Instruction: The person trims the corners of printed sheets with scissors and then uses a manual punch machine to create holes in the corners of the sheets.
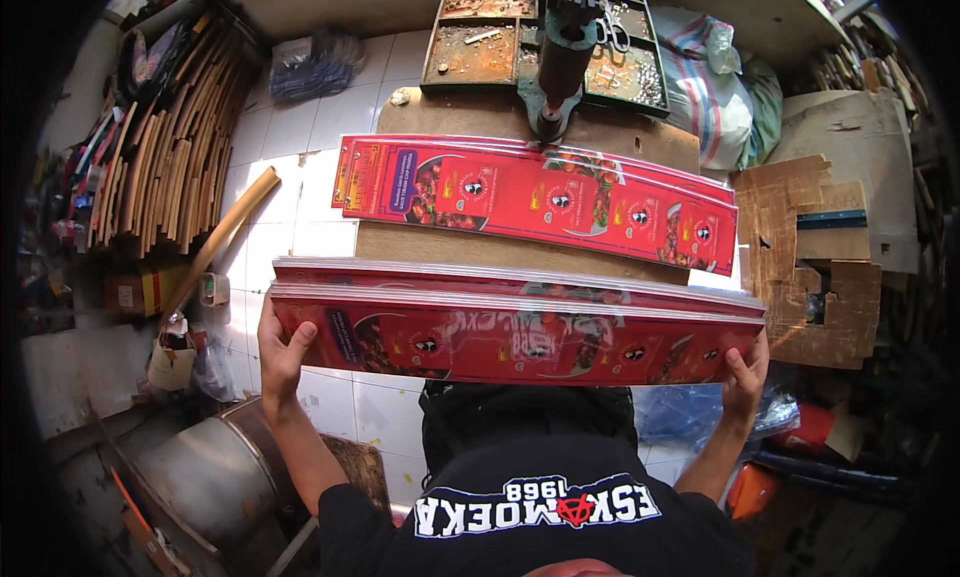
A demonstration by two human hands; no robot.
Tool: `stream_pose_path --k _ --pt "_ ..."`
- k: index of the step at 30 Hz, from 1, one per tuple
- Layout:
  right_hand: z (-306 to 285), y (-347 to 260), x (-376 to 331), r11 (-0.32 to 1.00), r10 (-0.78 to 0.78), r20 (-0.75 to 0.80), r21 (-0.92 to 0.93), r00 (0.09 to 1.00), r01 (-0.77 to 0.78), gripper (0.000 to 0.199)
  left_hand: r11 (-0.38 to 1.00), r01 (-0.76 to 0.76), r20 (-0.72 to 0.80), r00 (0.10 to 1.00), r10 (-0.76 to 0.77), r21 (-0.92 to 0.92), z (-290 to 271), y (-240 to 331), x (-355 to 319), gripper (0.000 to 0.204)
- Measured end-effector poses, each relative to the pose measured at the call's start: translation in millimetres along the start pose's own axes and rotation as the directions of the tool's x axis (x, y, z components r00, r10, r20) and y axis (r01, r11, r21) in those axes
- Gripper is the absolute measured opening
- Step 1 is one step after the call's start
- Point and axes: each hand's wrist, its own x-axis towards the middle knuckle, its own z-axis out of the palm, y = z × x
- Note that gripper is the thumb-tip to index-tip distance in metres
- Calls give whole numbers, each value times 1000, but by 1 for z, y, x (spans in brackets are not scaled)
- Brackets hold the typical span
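Between my two hands I hold a stack of long red printed strips (pixel 530 342), glossy and decorated with food pictures. My left hand (pixel 285 347) grips its left end with the thumb on the front face. At the other end my right hand (pixel 744 372) is closed on the stack in the same way. The stack is tilted, so its pale layered upper edges show. Just beyond it, a second pile of red printed strips (pixel 520 202) lies on the wooden work table (pixel 440 245). A dark metal press (pixel 563 72) stands over that pile's far edge.
Behind the press sits a compartment tray (pixel 485 52) with small parts and scissors (pixel 612 32). White sacks (pixel 705 97) are at the far right, cut brown boards (pixel 850 317) at the right. Stacked brown sheets (pixel 170 147) stand left, with a metal drum (pixel 215 467) near left.
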Motion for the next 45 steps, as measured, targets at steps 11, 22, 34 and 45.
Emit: stream_pose_path --k 11,22,34,45 --pt "7 68 29 932 -316 -31 177 948 317 74 955 -272 -16 962 272 -119 -14 -55 56 58" --pt "17 58 35 932 -352 -25 79 935 353 67 918 -378 -46 926 375 -123 3 -60 63 80" --pt "21 58 52 932 -323 -164 114 932 343 92 925 -338 -144 938 316 -174 18 -47 78 99" --pt "14 52 54 939 -305 27 178 952 296 101 933 -277 -110 960 257 -229 22 -37 75 113"
